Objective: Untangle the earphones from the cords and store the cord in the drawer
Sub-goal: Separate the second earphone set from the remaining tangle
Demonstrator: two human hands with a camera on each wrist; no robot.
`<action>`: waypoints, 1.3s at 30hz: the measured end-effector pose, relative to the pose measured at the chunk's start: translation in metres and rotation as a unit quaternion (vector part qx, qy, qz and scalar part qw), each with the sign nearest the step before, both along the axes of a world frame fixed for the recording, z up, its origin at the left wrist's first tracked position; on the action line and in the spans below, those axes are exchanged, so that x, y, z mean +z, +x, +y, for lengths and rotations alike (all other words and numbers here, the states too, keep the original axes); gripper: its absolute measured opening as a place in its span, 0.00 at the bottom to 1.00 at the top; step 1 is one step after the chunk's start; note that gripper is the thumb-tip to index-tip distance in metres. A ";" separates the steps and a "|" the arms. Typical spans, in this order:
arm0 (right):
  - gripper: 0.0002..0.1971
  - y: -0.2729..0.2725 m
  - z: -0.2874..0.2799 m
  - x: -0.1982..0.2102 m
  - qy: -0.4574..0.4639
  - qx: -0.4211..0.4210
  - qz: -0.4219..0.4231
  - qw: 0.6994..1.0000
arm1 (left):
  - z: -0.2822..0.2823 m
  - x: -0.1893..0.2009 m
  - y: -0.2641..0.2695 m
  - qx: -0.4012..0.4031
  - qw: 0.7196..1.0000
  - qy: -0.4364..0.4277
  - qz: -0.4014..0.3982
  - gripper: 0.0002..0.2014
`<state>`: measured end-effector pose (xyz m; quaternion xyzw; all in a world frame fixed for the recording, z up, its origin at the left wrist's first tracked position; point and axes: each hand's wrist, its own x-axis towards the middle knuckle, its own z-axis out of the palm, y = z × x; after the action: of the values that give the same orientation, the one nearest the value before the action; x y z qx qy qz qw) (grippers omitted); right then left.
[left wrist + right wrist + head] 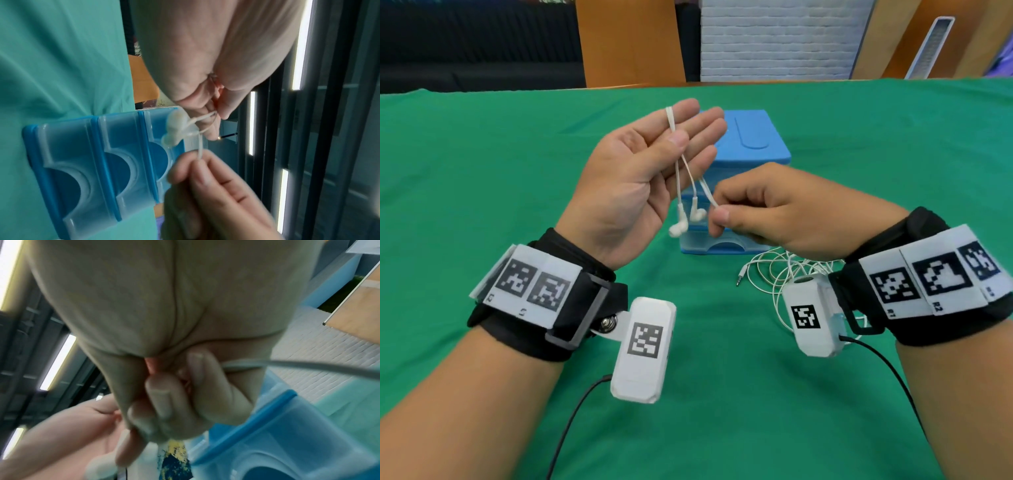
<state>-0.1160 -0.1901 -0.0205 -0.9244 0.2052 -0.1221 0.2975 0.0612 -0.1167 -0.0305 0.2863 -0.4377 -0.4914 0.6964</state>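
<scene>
White earphones (683,222) dangle by their thin wires in front of the blue three-drawer unit (753,137). My left hand (679,135), palm up with the fingers nearly straight, pinches the wires under its thumb. Just right of the earbuds, my right hand (718,213) pinches one wire between thumb and forefinger. In the left wrist view the earbuds (174,128) hang before the drawer unit (82,154), whose drawers look closed. A tangle of white cords (777,270) lies on the table under my right wrist, with a jack plug (738,279) sticking out to the left. A cord (308,365) runs from my right hand's fingers (164,402).
A green cloth (482,171) covers the table. The drawer unit stands at the table's middle, close behind both hands. Orange panels (630,41) and a white brick wall (774,41) stand beyond the far edge. Black camera cables trail from both wrists.
</scene>
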 end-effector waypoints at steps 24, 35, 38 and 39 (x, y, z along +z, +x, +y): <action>0.14 -0.025 -0.014 0.027 -0.041 -0.111 -0.157 0.980 | 0.005 -0.012 -0.005 -0.064 0.948 0.009 -0.312 0.12; 0.06 -0.040 -0.016 0.032 -0.065 -0.086 -0.079 0.991 | 0.006 -0.011 -0.001 0.017 0.909 0.035 -0.415 0.12; 0.09 -0.039 -0.017 0.031 -0.085 -0.092 -0.068 0.990 | 0.005 -0.011 0.000 0.003 0.903 0.032 -0.428 0.12; 0.10 -0.039 -0.017 0.031 -0.091 -0.093 -0.064 0.989 | 0.005 -0.011 0.001 -0.005 0.903 0.034 -0.429 0.12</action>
<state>-0.1548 -0.2072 0.0100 -0.9149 0.2584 -0.2261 0.2123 0.0619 -0.1116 -0.0418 0.4902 -0.6787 -0.3391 0.4291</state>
